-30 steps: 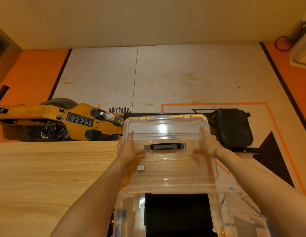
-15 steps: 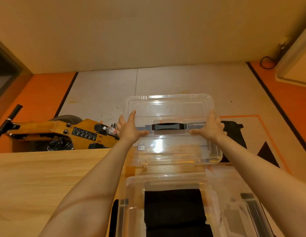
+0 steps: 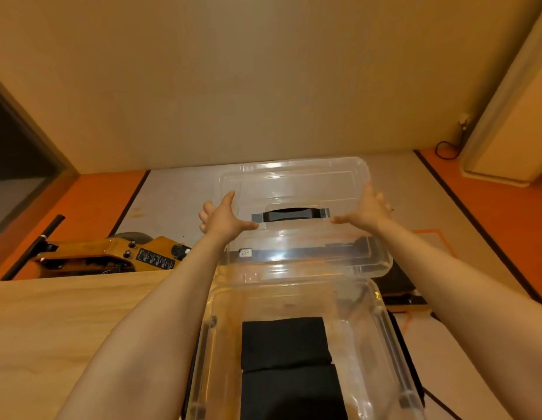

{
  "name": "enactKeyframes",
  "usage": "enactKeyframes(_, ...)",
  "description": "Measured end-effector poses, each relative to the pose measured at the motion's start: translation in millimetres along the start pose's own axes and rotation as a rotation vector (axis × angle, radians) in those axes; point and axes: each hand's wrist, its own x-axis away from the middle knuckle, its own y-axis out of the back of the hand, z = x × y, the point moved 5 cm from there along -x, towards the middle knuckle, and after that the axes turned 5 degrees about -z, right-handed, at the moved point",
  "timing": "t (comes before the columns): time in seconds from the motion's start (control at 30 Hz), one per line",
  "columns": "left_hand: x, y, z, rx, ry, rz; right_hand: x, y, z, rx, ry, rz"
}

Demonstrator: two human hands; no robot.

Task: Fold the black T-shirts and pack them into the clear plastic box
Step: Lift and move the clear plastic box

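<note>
The clear plastic box (image 3: 394,353) stands open at the bottom centre, with folded black T-shirts (image 3: 286,344) lying inside it. Above and beyond the box I hold its clear lid (image 3: 294,183), which has a black handle (image 3: 289,214) in the middle. My left hand (image 3: 222,221) grips the lid's left edge, thumb on top. On the right edge my right hand (image 3: 368,212) grips the lid the same way. The lid hangs in the air, tilted, its near rim just over the box's far rim.
A light wooden table (image 3: 66,322) lies to the left under my left arm. Beyond it on the floor sits an orange machine (image 3: 112,256) with a black handle bar. A beige wall rises ahead. Orange floor strips run on both sides.
Both hands have lifted the lid higher and farther from me. The view has tilted up, so more of the wall and the open box shows.
</note>
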Motion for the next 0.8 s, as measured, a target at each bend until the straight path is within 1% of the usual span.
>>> enactKeyframes(0.1, 21, 15, -11, 0.017, -0.006, -0.029, 13, 24, 4, -0.020, 0.042, -0.043)
enactKeyframes(0.2, 45, 22, -12, 0.016, 0.010, -0.031, 31, 36, -3, -0.025, 0.061, -0.047)
enactKeyframes(0.4, 94, 15, 3, -0.005, 0.054, 0.016, 70, 33, -31, 0.031, 0.036, 0.041)
enactKeyframes(0.53, 121, 6, 21, -0.044, 0.086, 0.043, 93, 25, -48, 0.098, 0.029, 0.069)
enactKeyframes(0.8, 169, -21, 63, -0.023, 0.177, 0.123, 141, -3, -89, 0.142, -0.071, 0.207)
